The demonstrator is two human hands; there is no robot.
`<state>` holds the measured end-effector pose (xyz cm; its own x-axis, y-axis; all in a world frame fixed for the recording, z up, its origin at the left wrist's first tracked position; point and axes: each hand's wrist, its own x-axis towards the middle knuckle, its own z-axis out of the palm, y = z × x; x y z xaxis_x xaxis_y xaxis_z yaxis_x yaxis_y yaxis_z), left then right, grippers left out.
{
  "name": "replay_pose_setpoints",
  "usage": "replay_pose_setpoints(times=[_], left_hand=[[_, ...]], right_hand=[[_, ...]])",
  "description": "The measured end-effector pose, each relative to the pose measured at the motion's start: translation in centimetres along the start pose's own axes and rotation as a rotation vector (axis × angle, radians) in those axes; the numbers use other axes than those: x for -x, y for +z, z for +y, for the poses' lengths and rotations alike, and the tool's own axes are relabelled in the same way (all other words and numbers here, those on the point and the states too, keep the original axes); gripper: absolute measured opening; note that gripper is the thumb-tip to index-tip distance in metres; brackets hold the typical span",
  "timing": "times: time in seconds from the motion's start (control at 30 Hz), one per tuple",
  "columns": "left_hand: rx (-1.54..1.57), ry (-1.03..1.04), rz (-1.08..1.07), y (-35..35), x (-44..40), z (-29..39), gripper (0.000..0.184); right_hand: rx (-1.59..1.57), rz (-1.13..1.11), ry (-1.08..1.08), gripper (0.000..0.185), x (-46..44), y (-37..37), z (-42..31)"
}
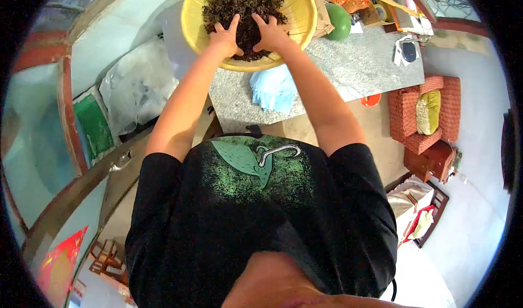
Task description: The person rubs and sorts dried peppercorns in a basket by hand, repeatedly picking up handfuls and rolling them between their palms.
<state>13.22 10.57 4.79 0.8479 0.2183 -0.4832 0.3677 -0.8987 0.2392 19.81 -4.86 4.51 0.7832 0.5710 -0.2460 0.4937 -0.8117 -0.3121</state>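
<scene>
Head: yellow basket [300,15], mouth upward

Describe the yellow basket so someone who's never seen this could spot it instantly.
Start with the grey table near the top of the view. Follow the left hand and right hand into the basket. Unlike the cardboard and green melon beside it, it's wide, yellow and holds dark clumps.

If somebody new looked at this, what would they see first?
Probably the big yellow basket at the top, with the left hand and right hand touching dark clumpy stuff inside. Next, maybe the round green object to its right, then the black shirt filling the lower middle.
</scene>
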Motion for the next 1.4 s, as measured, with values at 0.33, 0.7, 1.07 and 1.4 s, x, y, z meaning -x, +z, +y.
replay_pose_setpoints(times=[0.33,0.7,1.07,1.4], left_hand=[[0.607,0.554,0.642,-3.5,-3.0,-1.7,0.028],[0.216,0.630,0.388,-4.4,-4.1,-4.5,0.063],[0.224,0.041,-0.046,-0.7,-3.4,-2.5,0.113],[1.065,0.235,0.161,-5.4,-1.3,-1.6,0.045]], right_hand=[[-0.442,0.525,-0.161,0.050,0.1,-4.2,-3.3],[-0.066,0.196,-0.140,0.079,0.5,-4.2,-1.0],[-0.456,-0.105,0.360,0.098,0.0,-0.1,-1.5],[-0.863,0.341,-0.016,0.067,-1.6,-1.4,-1.5]])
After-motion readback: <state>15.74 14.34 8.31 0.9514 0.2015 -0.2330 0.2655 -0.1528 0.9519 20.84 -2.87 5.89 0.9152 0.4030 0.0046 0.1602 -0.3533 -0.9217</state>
